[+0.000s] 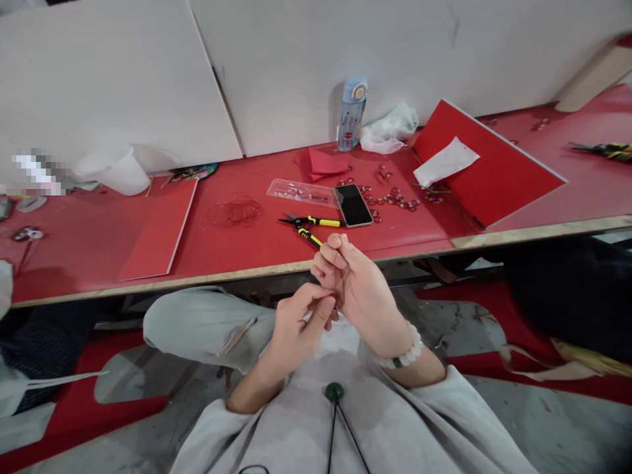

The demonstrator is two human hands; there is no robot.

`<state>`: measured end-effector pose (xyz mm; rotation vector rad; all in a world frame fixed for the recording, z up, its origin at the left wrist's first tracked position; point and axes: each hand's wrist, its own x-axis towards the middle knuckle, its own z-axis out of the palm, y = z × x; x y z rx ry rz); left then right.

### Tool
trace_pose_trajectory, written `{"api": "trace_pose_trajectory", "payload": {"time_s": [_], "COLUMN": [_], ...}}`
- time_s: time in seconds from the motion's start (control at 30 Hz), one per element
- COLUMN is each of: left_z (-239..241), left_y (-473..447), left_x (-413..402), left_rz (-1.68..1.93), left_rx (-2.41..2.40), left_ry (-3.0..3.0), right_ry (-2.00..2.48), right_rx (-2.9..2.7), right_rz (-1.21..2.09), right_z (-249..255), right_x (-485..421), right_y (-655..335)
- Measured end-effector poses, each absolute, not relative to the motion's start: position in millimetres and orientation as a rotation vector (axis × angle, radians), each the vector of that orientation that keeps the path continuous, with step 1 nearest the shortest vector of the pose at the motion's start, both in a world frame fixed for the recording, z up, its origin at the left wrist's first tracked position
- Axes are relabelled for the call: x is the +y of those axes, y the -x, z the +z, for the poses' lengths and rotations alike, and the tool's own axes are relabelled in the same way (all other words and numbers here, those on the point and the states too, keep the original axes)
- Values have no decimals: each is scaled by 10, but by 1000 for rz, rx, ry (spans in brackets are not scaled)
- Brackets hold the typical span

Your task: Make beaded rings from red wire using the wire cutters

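Note:
My left hand (299,326) is closed in a pinch, thumb against forefinger, close to the palm of my right hand. Curled upward, my right hand (368,289) presses thumb and forefinger together and wears a pale bead bracelet (409,349). Whatever is between the fingers is too small to make out. Both hands are above my lap, just in front of the table edge. Past them on the red table (222,247) lie pliers (311,224) with yellow-black handles, a phone (353,205), a coil of thin red wire (234,212) and several small beaded wire rings (397,199).
A clear plastic tray (301,191) holds small pieces. Behind it are folded red paper (326,163), a blue bottle (351,115) and a plastic bag (390,131). Red boards (494,164) lean at the right; another red board (160,230) lies left, near a white container (123,174).

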<state>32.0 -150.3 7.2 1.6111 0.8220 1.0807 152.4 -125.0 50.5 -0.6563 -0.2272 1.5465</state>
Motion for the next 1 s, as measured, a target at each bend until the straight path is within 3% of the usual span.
{"api": "trace_pose_trajectory", "payload": {"time_s": [0.3, 0.67, 1.0], "left_z": [58, 62, 55], "left_y": [-309, -297, -330], "left_x": [-1535, -1497, -1482], "left_rz": [1021, 898, 1150], "left_rx": [777, 714, 772], "left_ry": [-1550, -1217, -1428], "right_ry": [647, 634, 662], "right_rx": [-383, -385, -435], "right_rz": [1234, 1323, 1382], "right_z": [335, 339, 253], "right_x": [-1220, -1156, -1289], "right_y": [-1477, -1453, -1425]}}
